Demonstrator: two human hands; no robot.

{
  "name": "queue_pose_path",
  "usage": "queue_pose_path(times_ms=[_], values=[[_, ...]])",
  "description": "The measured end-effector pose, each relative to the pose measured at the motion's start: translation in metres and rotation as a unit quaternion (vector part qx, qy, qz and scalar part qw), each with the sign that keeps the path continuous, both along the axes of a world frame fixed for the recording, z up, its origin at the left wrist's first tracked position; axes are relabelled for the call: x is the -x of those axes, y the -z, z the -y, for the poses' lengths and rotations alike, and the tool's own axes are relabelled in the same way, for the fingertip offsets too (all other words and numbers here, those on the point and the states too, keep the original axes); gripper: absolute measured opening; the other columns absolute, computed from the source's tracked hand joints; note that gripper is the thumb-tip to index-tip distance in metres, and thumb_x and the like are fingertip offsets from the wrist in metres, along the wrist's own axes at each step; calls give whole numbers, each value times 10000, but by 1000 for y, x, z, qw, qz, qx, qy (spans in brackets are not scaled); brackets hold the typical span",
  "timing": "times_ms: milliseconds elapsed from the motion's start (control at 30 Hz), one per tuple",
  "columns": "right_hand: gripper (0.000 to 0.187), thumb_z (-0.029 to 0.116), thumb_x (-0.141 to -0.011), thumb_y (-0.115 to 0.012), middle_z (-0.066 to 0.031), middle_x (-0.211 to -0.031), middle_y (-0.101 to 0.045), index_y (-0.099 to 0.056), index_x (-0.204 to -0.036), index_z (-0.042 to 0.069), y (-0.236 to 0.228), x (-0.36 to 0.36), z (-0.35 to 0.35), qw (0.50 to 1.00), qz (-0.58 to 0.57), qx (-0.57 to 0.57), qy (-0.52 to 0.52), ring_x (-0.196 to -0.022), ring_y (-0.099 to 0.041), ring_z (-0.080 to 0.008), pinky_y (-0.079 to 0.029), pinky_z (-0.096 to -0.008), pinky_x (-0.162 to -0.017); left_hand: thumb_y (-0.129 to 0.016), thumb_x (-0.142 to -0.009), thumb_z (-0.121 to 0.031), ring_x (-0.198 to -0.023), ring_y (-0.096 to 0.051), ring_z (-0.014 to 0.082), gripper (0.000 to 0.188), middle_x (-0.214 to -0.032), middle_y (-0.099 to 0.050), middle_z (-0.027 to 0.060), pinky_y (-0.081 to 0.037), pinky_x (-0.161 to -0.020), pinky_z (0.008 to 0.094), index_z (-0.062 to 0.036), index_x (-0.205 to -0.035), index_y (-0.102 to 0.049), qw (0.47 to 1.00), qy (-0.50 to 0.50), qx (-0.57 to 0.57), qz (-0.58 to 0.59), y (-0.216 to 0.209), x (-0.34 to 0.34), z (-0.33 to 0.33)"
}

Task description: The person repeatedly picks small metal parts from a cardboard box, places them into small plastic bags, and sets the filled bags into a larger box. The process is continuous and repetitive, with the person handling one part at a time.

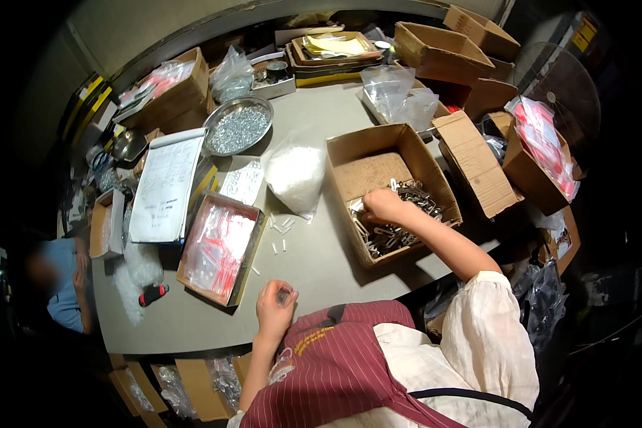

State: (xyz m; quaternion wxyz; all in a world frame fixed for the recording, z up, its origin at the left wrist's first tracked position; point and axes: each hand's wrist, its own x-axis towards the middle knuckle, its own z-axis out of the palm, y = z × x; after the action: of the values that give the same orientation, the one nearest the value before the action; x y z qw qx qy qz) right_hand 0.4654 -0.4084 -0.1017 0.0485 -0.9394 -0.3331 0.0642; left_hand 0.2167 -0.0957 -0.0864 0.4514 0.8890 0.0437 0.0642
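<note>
Two bare hands are showing over a pale grey table (314, 257). The right hand (383, 207) is hanging inside a deep, open brown cardboard box (371, 170), over a heap of dark and silvery metal pieces (424, 200) that is lying along the bottom. Its fingers are curling inward in a narrow grip, but I cannot tell what, if anything, they are pinching. The left hand (276, 301) is hovering by the table's near edge, half closed around a small, dark, see-through thing (284, 294) — too blurred for naming.

Tall cardboard walls are fencing in the right hand, so the forearm is passing over the rim. Beside the left hand, a shallow box (251, 260) is bearing clear, red-striped plastic bags (217, 246), and short white sticks (284, 249) are lying loose between it and the deep box. Farther back, a bulging clear bag of white bits (294, 175) is sitting near a round metal bowl (237, 152) of small silvery parts. White written sheets (167, 189) are leaning at the left, above a red-and-black tool (153, 294) — and a person in blue (68, 282) is sitting just past the table's edge.
</note>
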Motion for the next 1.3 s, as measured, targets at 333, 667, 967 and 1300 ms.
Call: queue_pose_path(times_ms=[333, 667, 967, 1300], values=[[209, 220, -812, -688, -223, -828, -686, -711, -860, 18, -20, -27, 3, 979, -19, -151, 137, -819, -666, -414, -535, -490, -761, -761, -822, -70, -784, -629, 177, 172, -828, -657, 74, -502, -743, 312, -23, -905, -618, 997, -39, 55, -37, 8, 3, -6], [234, 240, -838, -672, -194, -842, -706, -744, -927, 35, 6, -73, 28, 945, 12, -268, 186, -776, -670, -384, -532, -450, -719, -750, -825, -83, -792, -655, 236, 166, -836, -669, 101, -509, -753, 343, -25, -914, -623, 996, -54, 60, -26, 1, -7, 4], [142, 127, -869, -666, -52, -693, -662, -700, -803, 6, 25, -91, 53, 812, -253, -373, 371, -626, -619, -149, -470, -302, -584, -734, -841, -76, -811, -651, 204, 159, -856, -673, 86, -510, -769, 335, -28, -941, -620, 994, -81, 65, -28, 11, 3, 0], [148, 8, -829, -666, -80, -801, -706, -724, -962, -24, 37, -93, 55, 775, -245, -472, 340, -649, -673, -154, -533, -297, -605, -716, -842, -71, -830, -645, 189, 155, -877, -673, 80, -509, -783, 328, -29, -962, -626, 994, -85, 72, -15, 5, -2, 7]])
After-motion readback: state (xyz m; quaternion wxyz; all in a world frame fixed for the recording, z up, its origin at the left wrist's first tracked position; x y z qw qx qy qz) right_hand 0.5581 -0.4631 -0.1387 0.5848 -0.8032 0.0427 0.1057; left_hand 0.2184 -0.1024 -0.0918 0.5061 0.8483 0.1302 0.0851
